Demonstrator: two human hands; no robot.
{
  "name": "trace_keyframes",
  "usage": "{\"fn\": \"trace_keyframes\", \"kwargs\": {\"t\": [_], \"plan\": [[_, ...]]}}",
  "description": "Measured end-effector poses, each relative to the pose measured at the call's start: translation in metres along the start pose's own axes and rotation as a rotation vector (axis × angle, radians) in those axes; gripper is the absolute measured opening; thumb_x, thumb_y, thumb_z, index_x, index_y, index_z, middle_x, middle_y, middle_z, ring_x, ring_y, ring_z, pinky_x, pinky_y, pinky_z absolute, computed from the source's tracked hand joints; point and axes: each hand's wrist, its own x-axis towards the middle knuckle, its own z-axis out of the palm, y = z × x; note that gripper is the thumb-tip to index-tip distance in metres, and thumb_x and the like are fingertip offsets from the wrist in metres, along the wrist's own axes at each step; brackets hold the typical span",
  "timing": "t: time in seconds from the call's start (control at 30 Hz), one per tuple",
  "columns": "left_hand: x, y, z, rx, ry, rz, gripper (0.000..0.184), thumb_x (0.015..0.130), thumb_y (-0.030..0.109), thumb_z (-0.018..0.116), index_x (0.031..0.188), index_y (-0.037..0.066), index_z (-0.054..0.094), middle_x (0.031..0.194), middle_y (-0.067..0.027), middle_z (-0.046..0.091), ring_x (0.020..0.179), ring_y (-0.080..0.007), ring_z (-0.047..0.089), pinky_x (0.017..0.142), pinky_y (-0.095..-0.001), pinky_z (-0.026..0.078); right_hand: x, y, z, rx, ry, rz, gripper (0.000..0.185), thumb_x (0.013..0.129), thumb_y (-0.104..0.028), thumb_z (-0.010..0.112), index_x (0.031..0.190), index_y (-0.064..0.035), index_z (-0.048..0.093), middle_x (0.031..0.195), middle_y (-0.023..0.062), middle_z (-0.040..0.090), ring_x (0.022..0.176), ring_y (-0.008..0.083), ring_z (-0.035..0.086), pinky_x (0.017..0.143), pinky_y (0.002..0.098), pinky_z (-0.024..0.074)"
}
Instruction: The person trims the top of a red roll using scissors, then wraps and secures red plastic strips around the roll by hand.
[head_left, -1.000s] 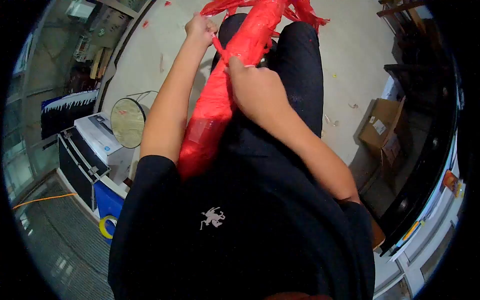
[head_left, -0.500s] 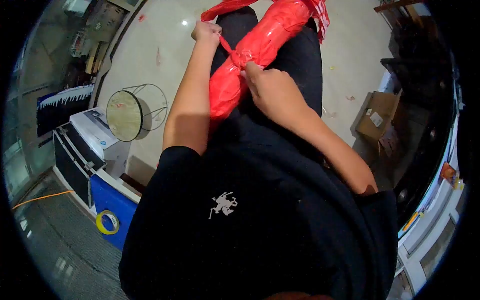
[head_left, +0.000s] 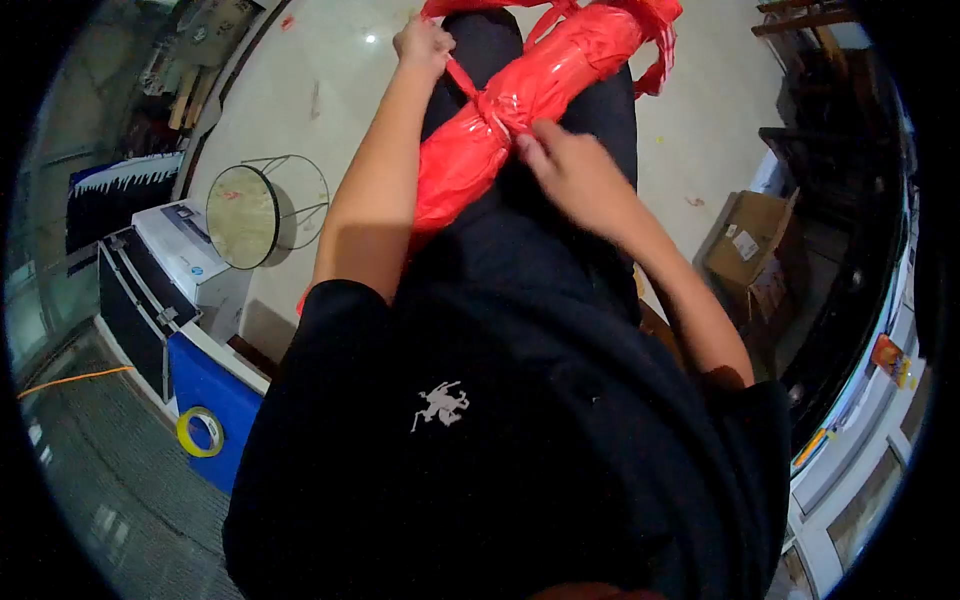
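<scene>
The left hand grips a red strip running straight to the bundle, which slants over the legs between both hands, while the right hand has its fingertips at the bundle's cinched waist, pinching or not I cannot tell, the stool left of both grips.

Across our legs lies a red plastic-wrapped bundle. Our left grip clenches a taut red strip; our right grip, slightly blurred, is at the bundle's cinched middle, near a cardboard box on the floor.
</scene>
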Motion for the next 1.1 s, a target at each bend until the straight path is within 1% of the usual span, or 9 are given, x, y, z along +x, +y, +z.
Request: {"fn": "trace_keyframes", "kwargs": {"t": [0.03, 0.2, 0.33, 0.43, 0.53, 0.6, 0.67, 0.9, 1.1], "plan": [[0.003, 0.008, 0.002, 0.044, -0.260, -0.085, 0.033, 0.104, 0.027, 0.039, 0.083, 0.004, 0.046, 0.055, 0.0010, 0.031, 0.040, -0.0113, 0.025, 0.037, -0.0268, 0.020, 0.007, 0.006, -0.009, 0.148, -0.049, 0.139, 0.051, 0.093, -0.046, 0.058, 0.102, 0.0043, 0.060, 0.084, 0.0292, 0.066, 0.085, 0.0435, 0.067, 0.077, 0.0484, 0.0520], [-0.012, 0.021, 0.031, 0.355, -0.411, -0.281, 0.031, 0.106, 0.028, 0.036, 0.101, 0.002, 0.052, 0.055, 0.0043, 0.031, 0.043, -0.0091, 0.030, 0.041, -0.0245, 0.030, 0.009, 0.043, 0.004, 0.204, -0.082, 0.462, 0.059, 0.082, -0.055, 0.071, 0.111, -0.0032, 0.063, 0.074, 0.0023, 0.059, 0.056, 0.0133, 0.053, 0.052, 0.0290, 0.0429], [-0.034, 0.007, 0.052, 0.828, -0.402, -0.086, 0.030, 0.103, 0.027, 0.047, 0.115, -0.001, 0.049, 0.095, -0.0139, 0.062, 0.065, -0.0191, 0.065, 0.053, -0.0280, 0.052, 0.007, 0.030, 0.010, 0.775, -0.151, 0.271, 0.075, 0.079, -0.054, 0.075, 0.126, 0.0009, 0.057, 0.116, 0.0136, 0.067, 0.102, 0.0253, 0.066, 0.091, 0.0344, 0.0486], [-0.044, -0.009, 0.063, 1.137, -0.521, -0.001, 0.039, 0.103, 0.032, 0.048, 0.126, 0.001, 0.051, 0.093, -0.0078, 0.060, 0.078, -0.0180, 0.063, 0.074, -0.0317, 0.053, 0.009, 0.033, 0.019, 0.967, -0.051, 0.211, 0.063, 0.080, -0.028, 0.080, 0.130, -0.0008, 0.054, 0.122, 0.0094, 0.064, 0.114, 0.0180, 0.058, 0.099, 0.0316, 0.0447], [-0.052, -0.012, 0.051, 1.259, -0.915, 0.286, 0.044, 0.102, 0.026, 0.050, 0.137, 0.001, 0.046, 0.120, -0.0128, 0.062, 0.098, -0.0239, 0.065, 0.089, -0.0347, 0.052, 0.013, 0.034, 0.035, 1.092, 0.077, -0.009, 0.062, 0.079, -0.011, 0.080, 0.133, -0.0008, 0.051, 0.124, 0.0074, 0.062, 0.115, 0.0164, 0.058, 0.101, 0.0321, 0.0448], [-0.053, -0.011, 0.036, 1.001, -0.728, -0.473, 0.045, 0.099, 0.024, 0.055, 0.135, -0.001, 0.049, 0.132, -0.0113, 0.058, 0.109, -0.0244, 0.062, 0.096, -0.0346, 0.047, 0.014, 0.031, 0.035, 1.206, 0.123, -0.112, 0.065, 0.077, -0.002, 0.080, 0.134, 0.0009, 0.047, 0.132, 0.0070, 0.057, 0.118, 0.0169, 0.056, 0.105, 0.0347, 0.0430], [-0.052, -0.011, 0.019, 0.835, -0.473, -0.853, 0.045, 0.097, 0.023, 0.057, 0.134, -0.002, 0.051, 0.137, -0.0106, 0.057, 0.114, -0.0247, 0.060, 0.100, -0.0345, 0.045, 0.012, 0.018, 0.023, 1.177, 0.117, -0.118, 0.063, 0.077, -0.003, 0.080, 0.132, 0.0000, 0.050, 0.132, 0.0085, 0.056, 0.117, 0.0170, 0.056, 0.102, 0.0335, 0.0446], [-0.060, -0.009, -0.008, 0.666, -0.516, -0.829, 0.046, 0.095, 0.025, 0.059, 0.132, -0.001, 0.053, 0.134, -0.0114, 0.059, 0.114, -0.0248, 0.061, 0.099, -0.0346, 0.046, 0.023, 0.018, 0.000, 0.267, 0.291, -0.293, 0.063, 0.072, -0.028, 0.085, 0.123, -0.0031, 0.059, 0.148, 0.0230, 0.034, 0.126, 0.0371, 0.050, 0.102, 0.0417, 0.0442], [-0.064, -0.009, -0.012, 0.645, -0.555, -0.770, 0.047, 0.094, 0.026, 0.060, 0.131, -0.001, 0.055, 0.131, -0.0120, 0.061, 0.113, -0.0249, 0.061, 0.099, -0.0347, 0.046, 0.032, 0.047, 0.005, 0.140, 0.230, -0.345, 0.063, 0.079, -0.045, 0.074, 0.123, -0.0023, 0.057, 0.131, 0.0275, 0.049, 0.116, 0.0463, 0.053, 0.096, 0.0488, 0.0470]]}}
